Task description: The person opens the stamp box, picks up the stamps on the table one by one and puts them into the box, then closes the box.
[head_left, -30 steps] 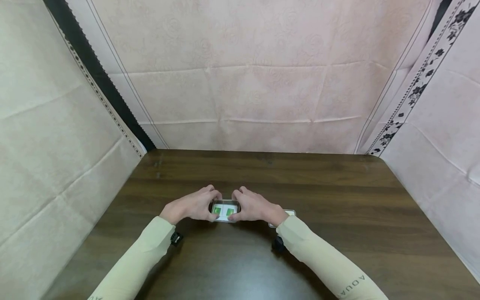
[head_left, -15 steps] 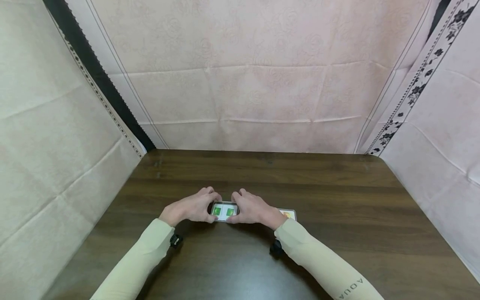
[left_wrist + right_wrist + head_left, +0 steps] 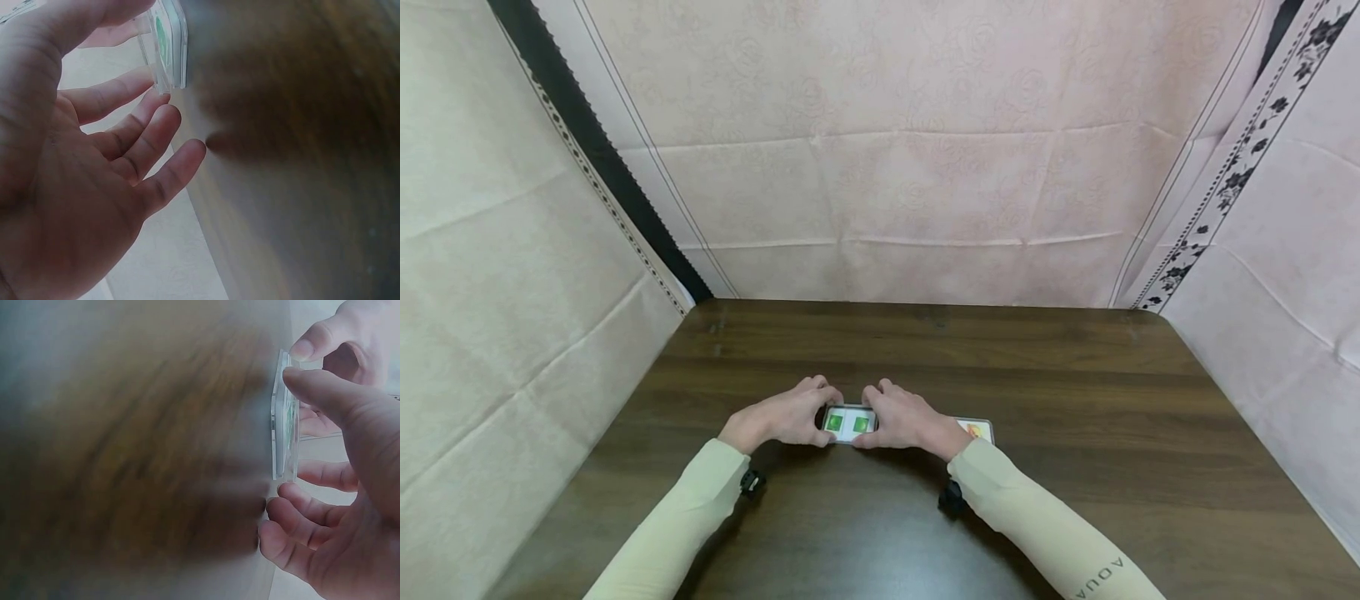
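Observation:
A small flat clear plastic case (image 3: 849,423) with two green squares on white lies at mid-table. My left hand (image 3: 785,413) grips its left end between thumb and fingers. From the other side, my right hand (image 3: 906,416) pinches the right end in the same way. Two thin layers of the case (image 3: 285,419) show edge-on in the right wrist view, a clear one over a base. The left wrist view shows a corner of the case (image 3: 169,47) near the index finger, the other fingers spread beside it. Parts of both ends are hidden by the fingers.
A second flat piece (image 3: 976,429) with an orange and yellow picture lies partly hidden behind my right wrist. The dark wooden table (image 3: 1045,367) is bordered by pale cloth walls (image 3: 925,183) at the back and sides.
The clear upper layer of the case has come down, so the dark band at its far edge has narrowed. My right forearm has shifted slightly left, showing more of the orange picture.

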### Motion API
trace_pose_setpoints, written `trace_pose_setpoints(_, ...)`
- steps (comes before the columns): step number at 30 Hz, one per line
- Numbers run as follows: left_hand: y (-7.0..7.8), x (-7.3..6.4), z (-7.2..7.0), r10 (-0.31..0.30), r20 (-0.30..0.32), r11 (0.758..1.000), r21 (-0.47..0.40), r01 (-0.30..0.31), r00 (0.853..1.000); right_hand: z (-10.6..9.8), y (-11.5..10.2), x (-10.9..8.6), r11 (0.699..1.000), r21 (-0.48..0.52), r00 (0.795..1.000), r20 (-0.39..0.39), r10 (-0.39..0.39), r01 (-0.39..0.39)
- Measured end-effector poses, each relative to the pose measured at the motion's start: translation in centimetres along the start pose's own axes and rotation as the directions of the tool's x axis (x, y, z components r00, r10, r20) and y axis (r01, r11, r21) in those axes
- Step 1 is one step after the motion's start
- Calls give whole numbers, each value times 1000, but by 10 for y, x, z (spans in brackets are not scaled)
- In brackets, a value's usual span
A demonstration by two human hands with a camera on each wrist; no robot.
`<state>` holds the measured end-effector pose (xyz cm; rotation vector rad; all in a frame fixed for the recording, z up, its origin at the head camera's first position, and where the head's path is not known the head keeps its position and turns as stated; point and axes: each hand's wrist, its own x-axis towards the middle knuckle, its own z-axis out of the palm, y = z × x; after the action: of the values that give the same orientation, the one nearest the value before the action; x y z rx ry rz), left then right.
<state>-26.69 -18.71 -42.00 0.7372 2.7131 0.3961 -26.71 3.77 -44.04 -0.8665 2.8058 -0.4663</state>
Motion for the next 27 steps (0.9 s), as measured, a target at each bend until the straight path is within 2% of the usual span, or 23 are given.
trace_pose_setpoints(27, 0, 1, 3, -5, 13, 1000, -1, 5, 1000, -1, -1, -3, 1000, -12, 999, 32, 7, -7)
